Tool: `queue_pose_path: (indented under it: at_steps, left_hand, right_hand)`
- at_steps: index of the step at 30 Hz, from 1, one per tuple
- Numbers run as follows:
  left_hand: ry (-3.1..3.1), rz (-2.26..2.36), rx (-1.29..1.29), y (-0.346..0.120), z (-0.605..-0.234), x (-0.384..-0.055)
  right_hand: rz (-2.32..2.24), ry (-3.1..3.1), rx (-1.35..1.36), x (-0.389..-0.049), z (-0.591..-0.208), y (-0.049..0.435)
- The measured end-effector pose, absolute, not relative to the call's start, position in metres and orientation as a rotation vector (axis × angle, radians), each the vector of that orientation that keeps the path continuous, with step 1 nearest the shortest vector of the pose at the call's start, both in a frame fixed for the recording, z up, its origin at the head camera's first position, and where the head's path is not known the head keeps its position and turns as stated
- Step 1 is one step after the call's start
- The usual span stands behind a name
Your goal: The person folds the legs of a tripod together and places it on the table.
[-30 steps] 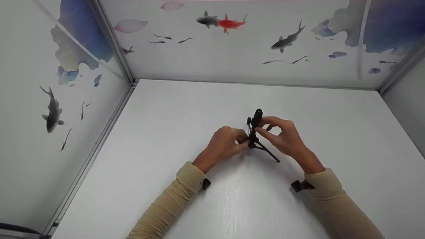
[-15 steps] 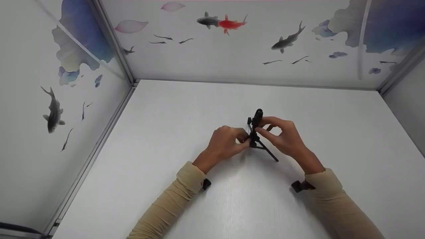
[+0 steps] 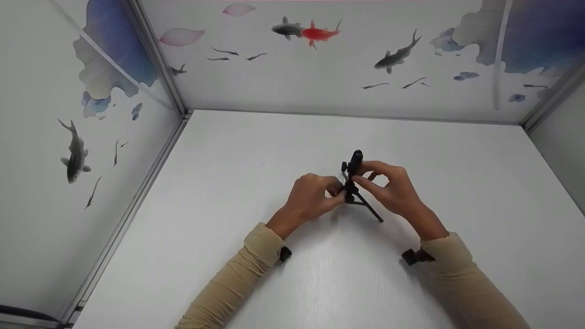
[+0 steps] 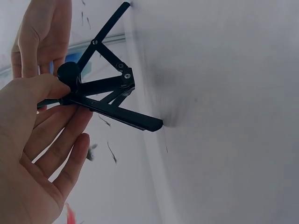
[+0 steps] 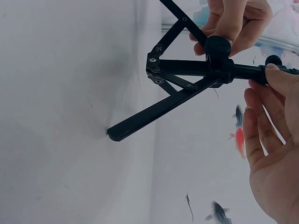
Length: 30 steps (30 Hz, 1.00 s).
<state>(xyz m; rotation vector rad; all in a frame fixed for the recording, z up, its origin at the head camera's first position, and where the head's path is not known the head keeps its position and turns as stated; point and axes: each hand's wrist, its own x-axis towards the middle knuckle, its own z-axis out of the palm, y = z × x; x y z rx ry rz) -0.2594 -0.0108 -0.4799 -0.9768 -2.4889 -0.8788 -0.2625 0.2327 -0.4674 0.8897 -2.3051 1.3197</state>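
Note:
A small black tripod (image 3: 374,213) stands on the white table with its legs spread and its column roughly upright. My left hand (image 3: 311,196) pinches it low, at the collar where the legs meet, close to a round knob (image 4: 69,71). Higher up, the thumb and fingers of my right hand (image 3: 392,188) pinch the column, beside a second, smaller knob (image 5: 274,60). Hinged braces (image 5: 170,80) link the legs to the lower end of the column. The tripod's top shows only in the head view, where it is small and dark.
The white tabletop (image 3: 247,151) surrounds the hands. Upright panels printed with fish (image 3: 320,34) and petals enclose its back and sides, joined by metal rails (image 3: 155,59). Each sleeve cuff has a small black device (image 3: 413,257) at the wrist.
The foot of the tripod's near leg has shifted very slightly left. Both hands keep almost the same place and grip.

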Motion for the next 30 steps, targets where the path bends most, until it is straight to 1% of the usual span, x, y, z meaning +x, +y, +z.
queue_pose_path:
  at_steps: [30]
  left_hand:
    - [-2.379,-0.961,-0.989,-0.0104,-0.4791,-0.2585]
  right_hand:
    - [1.314,-2.294,0.903,-0.2626,-0.4674,0.2326]
